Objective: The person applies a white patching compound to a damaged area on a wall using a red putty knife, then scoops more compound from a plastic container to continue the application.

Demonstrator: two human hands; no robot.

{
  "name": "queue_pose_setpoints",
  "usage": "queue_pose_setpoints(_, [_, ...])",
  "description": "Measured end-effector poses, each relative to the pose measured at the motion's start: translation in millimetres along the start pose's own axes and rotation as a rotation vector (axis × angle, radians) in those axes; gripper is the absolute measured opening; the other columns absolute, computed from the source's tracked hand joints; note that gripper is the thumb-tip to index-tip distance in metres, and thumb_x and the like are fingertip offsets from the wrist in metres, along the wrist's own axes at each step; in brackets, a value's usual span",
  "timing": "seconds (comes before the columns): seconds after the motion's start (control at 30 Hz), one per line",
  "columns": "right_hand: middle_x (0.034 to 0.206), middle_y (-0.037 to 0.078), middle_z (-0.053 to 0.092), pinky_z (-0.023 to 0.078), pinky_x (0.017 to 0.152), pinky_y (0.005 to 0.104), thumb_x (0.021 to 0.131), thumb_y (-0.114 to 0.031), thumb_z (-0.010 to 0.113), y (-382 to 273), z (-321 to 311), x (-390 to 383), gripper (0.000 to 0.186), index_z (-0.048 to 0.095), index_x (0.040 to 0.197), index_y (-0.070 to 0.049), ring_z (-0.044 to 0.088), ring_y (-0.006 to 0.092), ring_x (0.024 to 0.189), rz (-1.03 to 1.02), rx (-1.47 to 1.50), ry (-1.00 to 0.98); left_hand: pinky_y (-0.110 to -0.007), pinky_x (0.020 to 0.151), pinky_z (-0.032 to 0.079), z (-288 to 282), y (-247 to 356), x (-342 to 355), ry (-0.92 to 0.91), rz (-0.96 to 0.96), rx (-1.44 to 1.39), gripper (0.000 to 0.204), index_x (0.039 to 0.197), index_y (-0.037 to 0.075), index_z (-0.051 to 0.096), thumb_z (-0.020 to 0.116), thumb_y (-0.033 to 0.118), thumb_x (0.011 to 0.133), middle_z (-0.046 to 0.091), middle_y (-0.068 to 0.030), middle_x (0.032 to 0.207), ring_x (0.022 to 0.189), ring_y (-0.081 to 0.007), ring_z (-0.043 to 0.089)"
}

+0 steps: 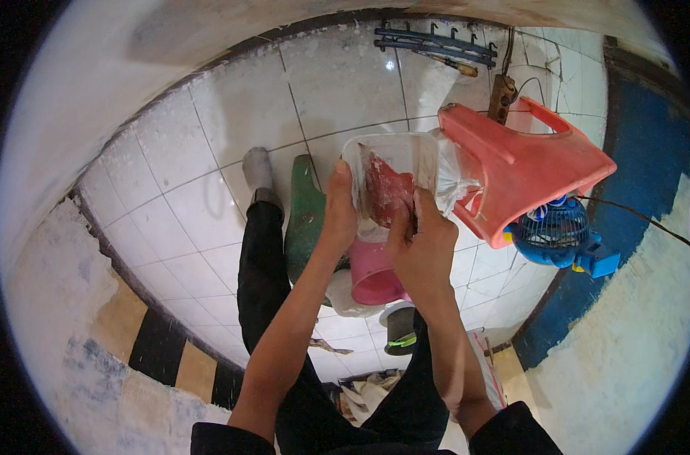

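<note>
In front of me my left hand [339, 211] grips the left side of a whitish translucent plastic tub [424, 145], thumb along its rim. My right hand [427, 239] is closed on a red putty scraper [386, 186], whose flat blade lies inside the tub and is smeared with white. How much white paste the tub holds is hard to make out. Directly below the tub stands a pink plastic bucket [375, 282]. A green plastic piece [302, 205], perhaps a stool, shows left of my left forearm, partly hidden by it.
A red plastic stool [512, 163] lies tipped at the right, beside a blue fan-like thing with a round grille [551, 231] and a cord. Farther back are a power strip [502, 98] and a hook rack [436, 45]. White-smudged tiles [238, 98] cover the floor; walls curve in on both sides.
</note>
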State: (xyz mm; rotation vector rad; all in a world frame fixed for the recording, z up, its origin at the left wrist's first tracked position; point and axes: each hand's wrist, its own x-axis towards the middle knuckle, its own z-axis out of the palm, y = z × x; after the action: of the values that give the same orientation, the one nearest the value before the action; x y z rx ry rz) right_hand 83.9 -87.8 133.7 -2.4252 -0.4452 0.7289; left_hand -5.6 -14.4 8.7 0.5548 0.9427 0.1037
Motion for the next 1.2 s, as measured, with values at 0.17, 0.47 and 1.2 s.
queue_pose_setpoints(0.17, [0.069, 0.024, 0.062, 0.048, 0.054, 0.0481, 0.090, -0.008, 0.056, 5, -1, -1, 0.015, 0.057, 0.104, -0.002, 0.064, 0.0453, 0.066, 0.025, 0.112, -0.020, -0.033, 0.105, 0.037, 2, 3, -2, -0.031, -0.015, 0.031, 0.059, 0.131, 0.002, 0.050, 0.031, 0.052, 0.104, 0.054, -0.0095, 0.126, 0.117, -0.0173, 0.049])
queue_pose_setpoints(0.47, [0.082, 0.008, 0.066, 0.047, 0.061, 0.0286, 0.092, 0.002, 0.053, 66, -4, 11, 0.017, 0.060, 0.108, 0.001, 0.062, 0.0163, 0.069, 0.201, 0.526, -0.054, -0.033, 0.105, 0.037, -8, 0, 3, 0.132, 0.006, 0.144, 0.063, 0.135, 0.001, 0.047, 0.032, 0.053, 0.103, 0.053, -0.0129, 0.132, 0.120, -0.0204, 0.049])
queue_pose_setpoints(1.2, [0.114, 0.021, 0.060, 0.059, 0.087, 0.0419, 0.100, -0.003, 0.039, 201, -114, 290, 0.025, 0.047, 0.121, 0.008, 0.066, 0.0324, 0.093, 0.172, 1.583, 0.242, -0.048, 0.111, 0.036, -6, 10, 11, -0.024, -0.138, -0.253, 0.082, 0.150, 0.009, 0.030, 0.037, 0.069, 0.094, 0.041, -0.0119, 0.148, 0.134, -0.0323, 0.043])
